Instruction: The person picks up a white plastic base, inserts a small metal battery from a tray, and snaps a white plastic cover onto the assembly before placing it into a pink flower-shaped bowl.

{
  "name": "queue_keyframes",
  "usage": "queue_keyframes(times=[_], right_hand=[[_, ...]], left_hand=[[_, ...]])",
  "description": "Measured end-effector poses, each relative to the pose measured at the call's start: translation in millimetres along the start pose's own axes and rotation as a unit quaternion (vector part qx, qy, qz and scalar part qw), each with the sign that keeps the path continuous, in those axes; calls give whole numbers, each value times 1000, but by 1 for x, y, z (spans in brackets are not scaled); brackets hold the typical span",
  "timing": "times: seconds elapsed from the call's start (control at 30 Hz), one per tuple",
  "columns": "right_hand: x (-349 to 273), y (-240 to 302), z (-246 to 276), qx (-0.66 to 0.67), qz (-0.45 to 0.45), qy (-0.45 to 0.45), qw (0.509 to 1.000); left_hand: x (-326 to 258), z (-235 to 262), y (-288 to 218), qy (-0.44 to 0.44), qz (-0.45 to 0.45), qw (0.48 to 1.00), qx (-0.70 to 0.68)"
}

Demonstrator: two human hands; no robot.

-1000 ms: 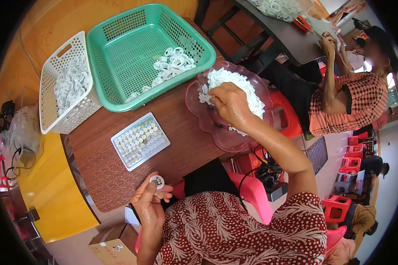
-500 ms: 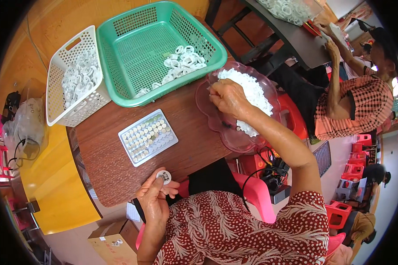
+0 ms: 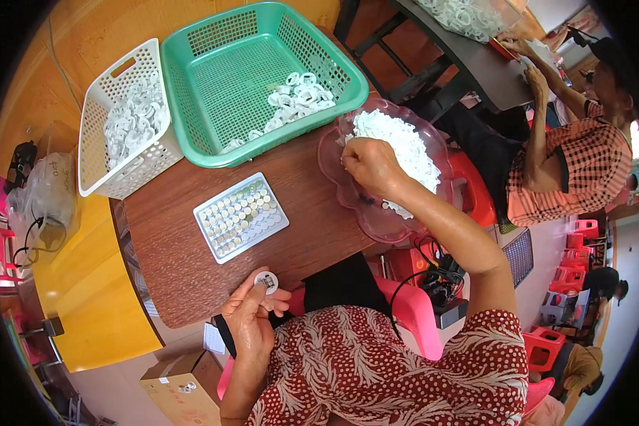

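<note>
Near the table's front edge, my left hand [image 3: 252, 312] pinches a small round white plastic part [image 3: 266, 282] with a dark metallic piece at its middle. My right hand [image 3: 371, 165] is over a purple-red scalloped bowl [image 3: 331, 170], its fingers pinched together at the bowl's left side. Whatever those fingers hold, if anything, is hidden. A heap of small white pieces [image 3: 405, 145] fills much of the bowl. Between my hands and the baskets lies a white tray [image 3: 272, 232] with rows of small round button-like cells [image 3: 238, 213].
A green basket [image 3: 213, 160] with white ring-shaped parts [image 3: 302, 96] stands at the table's back, beside a white basket [image 3: 131, 174] of similar parts. At the right, a person in a checked shirt [image 3: 571, 167] works at a dark table [image 3: 468, 64]. A cardboard box [image 3: 181, 387] sits at lower left.
My right hand has shifted slightly within the bowl, its fingers curled more tightly. My left hand keeps its grip on the round part. The whole view has moved slightly.
</note>
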State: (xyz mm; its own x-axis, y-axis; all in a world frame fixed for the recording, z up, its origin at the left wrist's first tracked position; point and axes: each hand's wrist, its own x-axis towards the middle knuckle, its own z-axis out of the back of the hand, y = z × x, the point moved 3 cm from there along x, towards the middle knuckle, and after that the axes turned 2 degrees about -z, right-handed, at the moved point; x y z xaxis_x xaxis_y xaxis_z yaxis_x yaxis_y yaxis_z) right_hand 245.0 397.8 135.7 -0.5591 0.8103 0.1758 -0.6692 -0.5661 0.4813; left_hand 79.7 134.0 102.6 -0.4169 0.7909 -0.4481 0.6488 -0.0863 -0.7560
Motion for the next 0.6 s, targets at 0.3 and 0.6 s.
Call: queue_keyframes(times=[0.3,0.6], right_hand=[[-8,-1,5,-113,68,-34,991],[-8,8,-7,-165,86,22,982]], left_hand=[[1,-1,1,0,1,1000,-1],[1,-1,2,-3,-3,1000,20]])
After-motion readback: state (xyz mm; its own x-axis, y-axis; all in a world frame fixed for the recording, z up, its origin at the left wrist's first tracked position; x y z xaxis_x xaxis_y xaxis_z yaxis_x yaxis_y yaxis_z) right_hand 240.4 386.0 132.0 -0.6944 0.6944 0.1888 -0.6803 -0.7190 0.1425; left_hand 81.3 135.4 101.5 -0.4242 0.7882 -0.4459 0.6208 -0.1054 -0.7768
